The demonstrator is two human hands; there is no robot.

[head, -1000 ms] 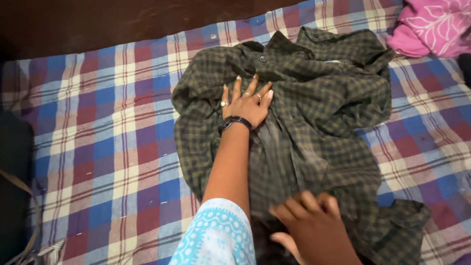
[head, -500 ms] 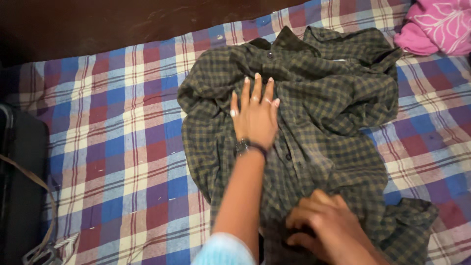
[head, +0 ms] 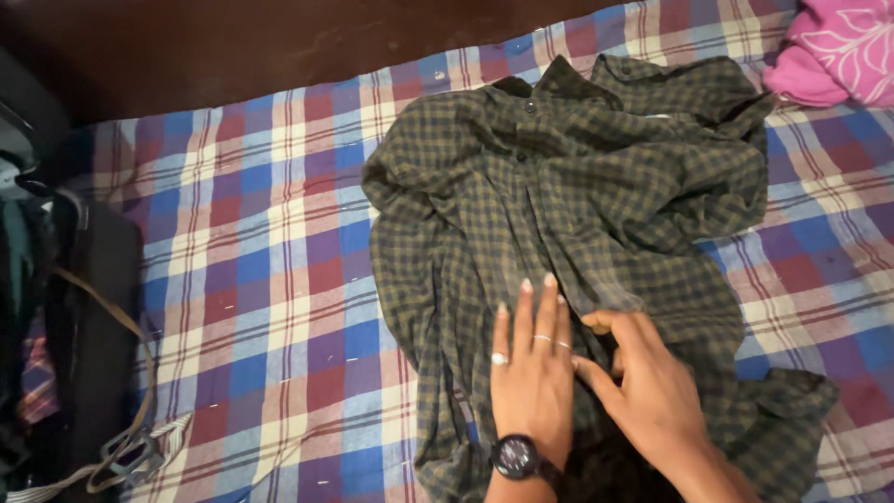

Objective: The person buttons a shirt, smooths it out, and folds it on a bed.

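Both hands, left and right, lie flat, fingers spread, on a shirt, buttoned but rumpled, unfolded on the bed.

A checked bedsheet in blue, red, purple and cream covers the whole surface. Along its far edge runs a dark brown wooden board, dimly lit. At the far right lies a pink patterned cloth. At the left sits a dark bag with a tan strap.

The left hand wears rings and a black round-faced wristwatch.
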